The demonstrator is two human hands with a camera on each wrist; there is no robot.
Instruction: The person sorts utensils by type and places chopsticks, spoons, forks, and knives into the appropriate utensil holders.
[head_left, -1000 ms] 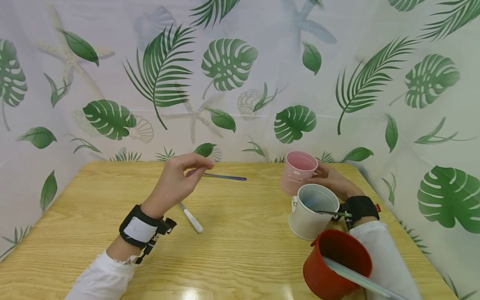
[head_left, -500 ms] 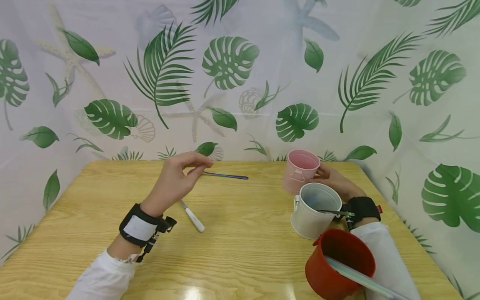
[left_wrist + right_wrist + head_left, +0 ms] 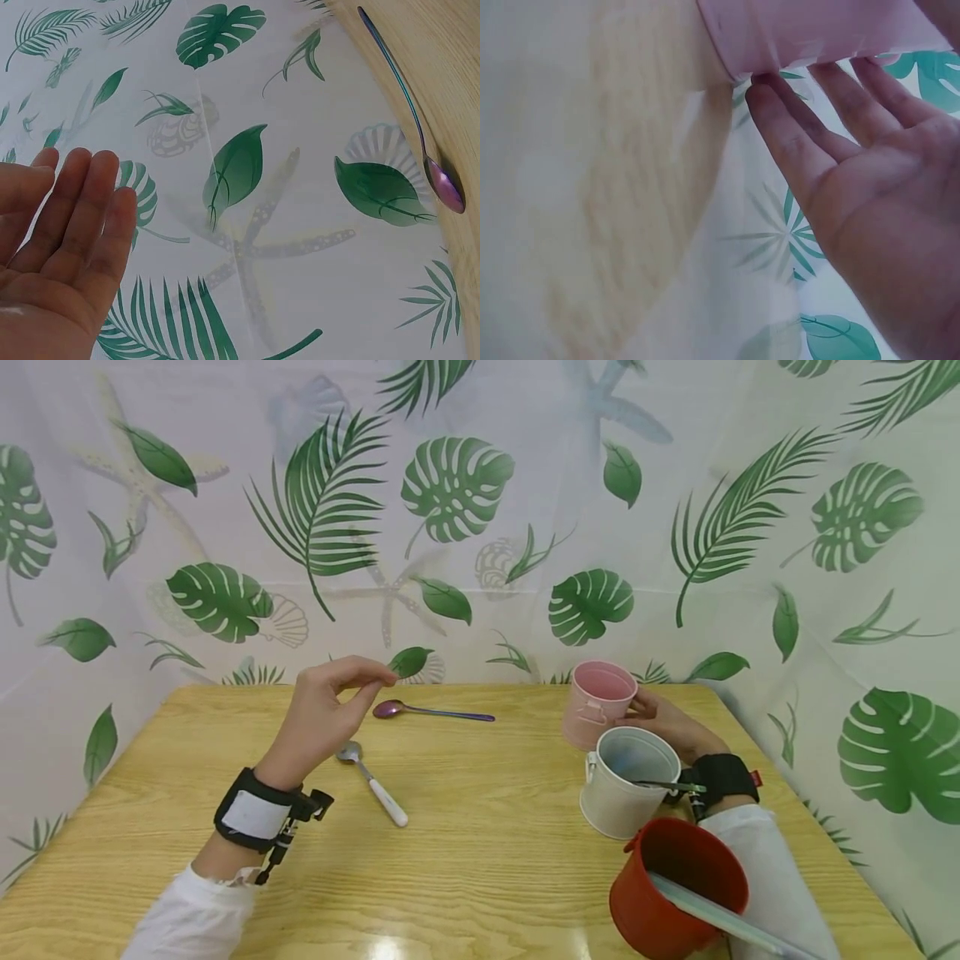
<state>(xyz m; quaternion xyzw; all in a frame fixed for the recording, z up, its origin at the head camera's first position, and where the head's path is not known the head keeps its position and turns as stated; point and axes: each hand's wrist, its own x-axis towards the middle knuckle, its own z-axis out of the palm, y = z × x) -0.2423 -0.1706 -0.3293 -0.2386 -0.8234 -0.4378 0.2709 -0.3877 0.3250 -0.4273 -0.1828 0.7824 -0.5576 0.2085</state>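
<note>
My left hand (image 3: 324,714) hovers over the far left of the table, thumb and fingertips close together with nothing between them. In the left wrist view its fingers (image 3: 88,206) look relaxed and extended. Just right of it lies an iridescent purple spoon (image 3: 387,709). Below the hand is a spoon with a white handle (image 3: 388,802). At the back right, my right hand (image 3: 666,720) is against the right side of a small pink bucket (image 3: 581,720). The right wrist view shows fairly straight fingers (image 3: 791,142) with their tips at the bucket's wall.
A white bucket (image 3: 613,802) with a thin dark-handled utensil (image 3: 663,786) inside stands in front of the pink one. Nearer, a red bucket (image 3: 633,897) holds a long pale utensil (image 3: 723,914). Behind the wooden table (image 3: 480,877) hangs a leaf-patterned cloth (image 3: 480,635).
My left hand has drawn back leftward from the purple spoon, and both spoons' bowls now show. The right hand has stayed at the pink bucket.
</note>
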